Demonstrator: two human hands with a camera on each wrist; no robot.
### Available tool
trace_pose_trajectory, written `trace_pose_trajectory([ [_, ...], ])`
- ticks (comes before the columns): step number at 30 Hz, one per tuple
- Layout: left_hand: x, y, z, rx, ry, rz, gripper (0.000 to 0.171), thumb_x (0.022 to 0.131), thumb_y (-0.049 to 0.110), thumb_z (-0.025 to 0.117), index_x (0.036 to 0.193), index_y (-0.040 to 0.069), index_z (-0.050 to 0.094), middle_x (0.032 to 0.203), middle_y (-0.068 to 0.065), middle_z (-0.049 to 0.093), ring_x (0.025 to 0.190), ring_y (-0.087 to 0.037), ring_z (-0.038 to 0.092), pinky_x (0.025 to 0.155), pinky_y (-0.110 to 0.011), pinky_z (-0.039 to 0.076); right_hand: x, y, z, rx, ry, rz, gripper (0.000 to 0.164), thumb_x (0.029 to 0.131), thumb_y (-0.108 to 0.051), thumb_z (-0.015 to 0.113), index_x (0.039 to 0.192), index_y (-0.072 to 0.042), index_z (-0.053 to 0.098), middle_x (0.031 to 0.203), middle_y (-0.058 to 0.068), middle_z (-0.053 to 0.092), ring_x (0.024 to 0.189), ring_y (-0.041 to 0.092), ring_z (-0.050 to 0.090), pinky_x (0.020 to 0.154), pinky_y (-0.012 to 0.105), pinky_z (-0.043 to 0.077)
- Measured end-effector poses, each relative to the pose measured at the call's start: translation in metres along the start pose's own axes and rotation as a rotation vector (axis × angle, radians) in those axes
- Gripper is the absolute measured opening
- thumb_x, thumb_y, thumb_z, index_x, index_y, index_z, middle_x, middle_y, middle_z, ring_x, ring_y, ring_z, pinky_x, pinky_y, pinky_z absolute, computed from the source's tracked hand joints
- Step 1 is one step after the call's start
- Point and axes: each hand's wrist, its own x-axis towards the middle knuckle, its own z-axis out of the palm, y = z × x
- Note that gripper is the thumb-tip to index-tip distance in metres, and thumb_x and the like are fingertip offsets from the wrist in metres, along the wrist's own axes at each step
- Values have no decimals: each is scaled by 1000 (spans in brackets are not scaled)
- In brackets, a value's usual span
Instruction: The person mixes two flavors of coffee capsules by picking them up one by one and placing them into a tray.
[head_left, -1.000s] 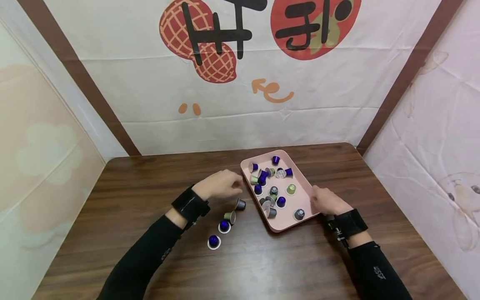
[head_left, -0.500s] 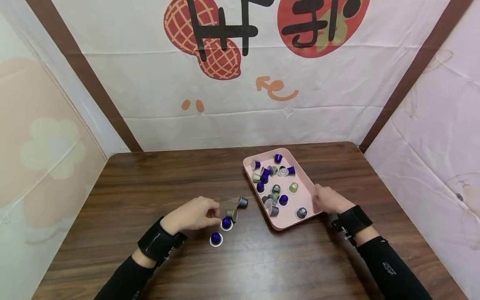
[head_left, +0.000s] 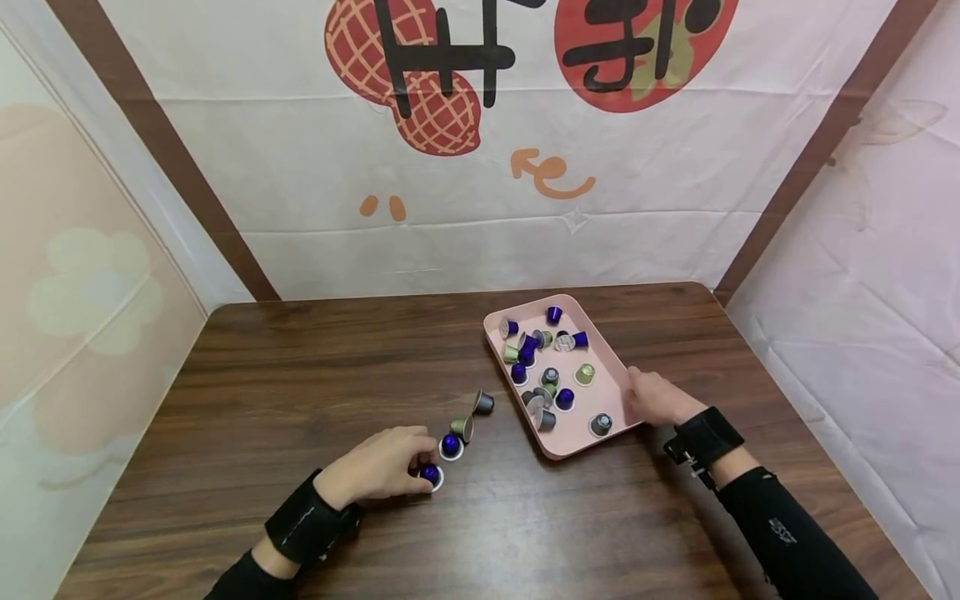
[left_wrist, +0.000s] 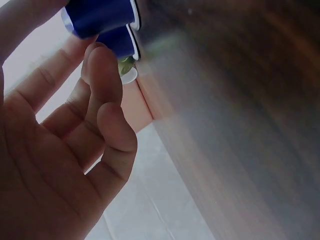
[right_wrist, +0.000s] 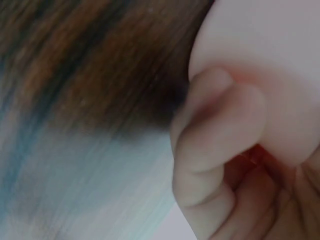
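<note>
My left hand (head_left: 386,465) has its thumb and fingers around the nearest blue coffee capsule (head_left: 431,475), which stands rim down on the table. In the left wrist view this blue capsule (left_wrist: 102,17) lies at the fingertips, with the other fingers curled below. Just beyond it stand a second blue capsule (head_left: 451,446), a green capsule (head_left: 462,429) and a dark grey capsule (head_left: 483,403), the last two tipped over. My right hand (head_left: 660,397) grips the right edge of the pink tray (head_left: 611,387); in the right wrist view its curled fingers (right_wrist: 220,130) pinch the rim.
Several blue, green and grey capsules lie scattered in the tray, such as a green one (head_left: 585,374) and a grey one (head_left: 601,424). The wooden table (head_left: 315,367) ends at a white printed cloth (head_left: 450,258) behind.
My left hand has moved from beside the tray down and left, past the second blue capsule, to the nearest blue one. My right hand keeps its grip on the tray.
</note>
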Motion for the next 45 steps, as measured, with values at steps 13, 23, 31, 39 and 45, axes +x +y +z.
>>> trace_pose_trajectory([
  [13, -3, 4, -3, 34, -31, 33, 23, 76, 12, 76, 94, 21, 65, 86, 12, 51, 71, -5, 49, 62, -23, 42, 0, -2, 0, 40, -42, 39, 29, 95, -7, 44, 119, 9, 39, 78, 13, 53, 60, 19, 56, 50, 30, 45],
  [23, 14, 24, -41, 87, 5, 66, 18, 81, 12, 69, 95, 16, 59, 87, 6, 50, 69, -7, 48, 60, -25, 43, -5, -1, 5, 61, -43, 55, 30, 94, -5, 45, 120, 9, 40, 78, 13, 52, 59, 19, 55, 49, 31, 45],
  [31, 55, 40, -58, 53, 40, 64, 17, 82, 13, 66, 99, 15, 61, 92, 3, 52, 75, -8, 53, 64, -24, 46, -2, -3, 1, 33, -8, 30, 27, 94, -5, 46, 117, 9, 41, 76, 12, 52, 57, 18, 55, 48, 30, 45],
  [39, 84, 49, -61, 14, 84, 84, 15, 84, 13, 64, 98, 18, 61, 94, 6, 52, 73, -8, 53, 64, -24, 46, -3, -6, 2, 49, -24, 71, 30, 94, -5, 44, 120, 9, 40, 76, 13, 52, 56, 19, 55, 48, 30, 45],
  [45, 109, 54, -69, 47, 104, 133, 13, 84, 11, 64, 95, 17, 59, 91, 4, 52, 74, -9, 48, 64, -24, 41, -3, -4, 3, 37, 1, 46, 28, 93, -5, 44, 117, 9, 41, 73, 13, 52, 52, 19, 55, 47, 30, 44],
])
